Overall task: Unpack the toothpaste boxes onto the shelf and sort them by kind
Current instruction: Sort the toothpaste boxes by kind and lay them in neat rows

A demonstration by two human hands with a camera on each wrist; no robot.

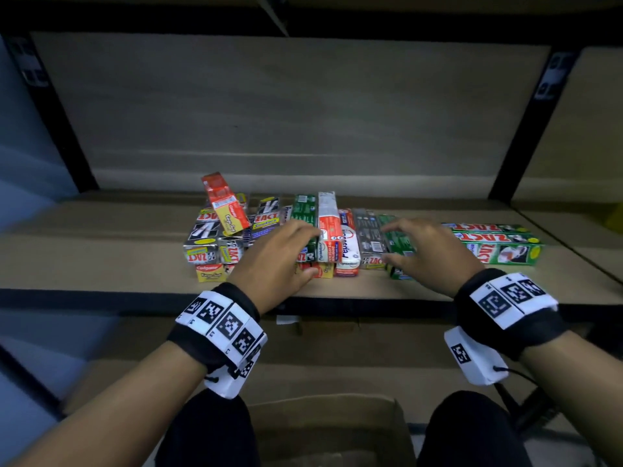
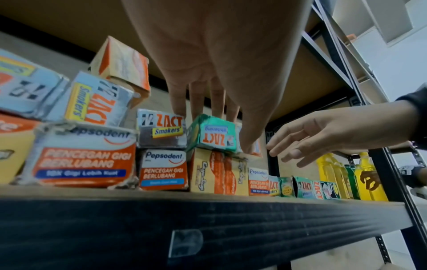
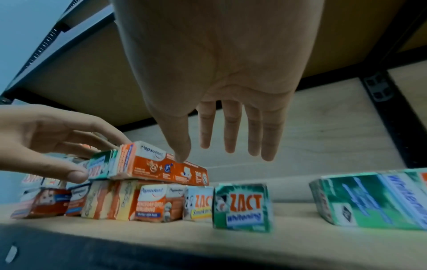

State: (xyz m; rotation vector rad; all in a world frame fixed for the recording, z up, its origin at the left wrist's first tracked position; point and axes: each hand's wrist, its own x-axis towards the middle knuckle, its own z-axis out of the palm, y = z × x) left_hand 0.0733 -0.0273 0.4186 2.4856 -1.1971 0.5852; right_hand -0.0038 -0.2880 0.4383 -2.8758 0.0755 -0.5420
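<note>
An open cardboard carton (image 1: 323,429) is seen nearest, low between the person's knees. Above it, two forearms with marker-covered wristbands are stretched toward the shelf (image 1: 101,257). The left hand (image 1: 279,254) is spread over the middle of a jumbled pile of toothpaste boxes (image 1: 236,237); its fingertips are laid on a green Zact box (image 2: 213,134) stacked in the pile, with the thumb down at that box's right edge. Nothing is closed inside it. The right hand (image 1: 428,251) is held just to the right, fingers straight and slightly apart, above a green box (image 1: 397,239) at the pile's right end; whether it is touched cannot be told. Further right, a row of green Zact boxes (image 1: 499,242) is laid side by side. Behind the pile, one orange box (image 1: 224,202) is propped up, tilted.
</note>
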